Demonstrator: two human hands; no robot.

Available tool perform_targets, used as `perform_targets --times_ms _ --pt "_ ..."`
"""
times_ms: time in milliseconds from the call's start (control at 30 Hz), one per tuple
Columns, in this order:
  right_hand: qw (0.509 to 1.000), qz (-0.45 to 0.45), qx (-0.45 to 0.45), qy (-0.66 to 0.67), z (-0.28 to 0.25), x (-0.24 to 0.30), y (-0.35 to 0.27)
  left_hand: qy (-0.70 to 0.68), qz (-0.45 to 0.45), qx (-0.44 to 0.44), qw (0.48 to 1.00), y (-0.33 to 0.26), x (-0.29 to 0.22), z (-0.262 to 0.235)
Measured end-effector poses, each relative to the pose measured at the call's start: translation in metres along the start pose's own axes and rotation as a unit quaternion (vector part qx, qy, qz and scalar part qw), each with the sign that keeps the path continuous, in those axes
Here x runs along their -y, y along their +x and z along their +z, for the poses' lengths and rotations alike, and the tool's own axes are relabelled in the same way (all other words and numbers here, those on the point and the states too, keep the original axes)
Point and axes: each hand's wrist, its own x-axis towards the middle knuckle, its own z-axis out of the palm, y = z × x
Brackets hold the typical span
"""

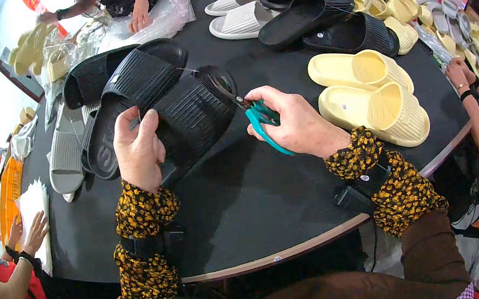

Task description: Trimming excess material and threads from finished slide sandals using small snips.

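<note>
My right hand is wrapped round the teal handles of small scissors. Their blades reach the edge of a black slipper with a ribbed strap. My left hand is closed in a pinch beside this slipper; a tiny pale bit shows between thumb and finger, too small to name. Close behind that hand, another black slipper overlaps the pile, and a thin clear strand stands out near its strap. Grey slippers lie left of the black ones.
A pair of pale yellow slippers sits right of my scissors. Black slippers, white slippers and more yellow ones are heaped at the back. Clear plastic bags lie at the far left. Other people's hands work around the black round table.
</note>
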Motion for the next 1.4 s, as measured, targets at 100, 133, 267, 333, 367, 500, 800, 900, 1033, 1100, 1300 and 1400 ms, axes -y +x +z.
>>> perform_targets --times_ms 100,133,267,333,367,500,800,900,1033,1100,1300,1400 --pt "0.999 0.016 0.000 -0.029 -0.001 -0.004 0.000 -0.024 0.002 -0.009 1.000 0.001 -0.001 -0.002" --pt "0.999 0.016 -0.001 -0.030 -0.002 -0.005 0.000 -0.032 -0.002 -0.020 0.999 0.001 -0.002 -0.001" --pt "0.998 0.011 0.013 -0.055 -0.001 -0.007 -0.001 -0.074 0.005 -0.008 0.997 0.000 -0.004 -0.004" --pt "0.998 0.008 0.017 -0.066 -0.001 -0.010 -0.001 -0.079 0.006 -0.011 0.997 -0.001 -0.005 -0.002" --pt "0.998 0.009 0.022 -0.062 0.000 -0.012 -0.001 -0.083 0.006 -0.017 0.996 -0.001 -0.006 -0.002" --pt "0.998 0.011 0.035 -0.055 0.001 -0.013 -0.001 -0.089 -0.009 -0.019 0.996 0.001 -0.006 -0.005" --pt "0.999 -0.007 0.044 -0.030 0.002 -0.010 -0.002 -0.109 0.001 -0.022 0.994 0.002 -0.006 -0.010" --pt "0.997 -0.004 0.048 -0.053 0.004 -0.011 -0.002 -0.127 0.003 -0.005 0.992 0.002 -0.004 -0.013" --pt "0.998 0.010 0.054 -0.032 0.005 -0.013 -0.003 -0.139 -0.002 0.012 0.990 0.001 -0.004 -0.011" --pt "0.997 -0.016 0.045 -0.061 0.005 -0.012 -0.003 -0.142 0.001 0.016 0.990 0.000 -0.005 -0.009" --pt "0.998 -0.005 0.036 -0.049 0.004 -0.011 -0.001 -0.131 -0.006 0.012 0.991 -0.003 -0.011 -0.007" --pt "0.998 -0.006 0.040 -0.040 0.004 -0.013 -0.002 -0.109 -0.007 -0.012 0.994 -0.004 -0.014 -0.001"
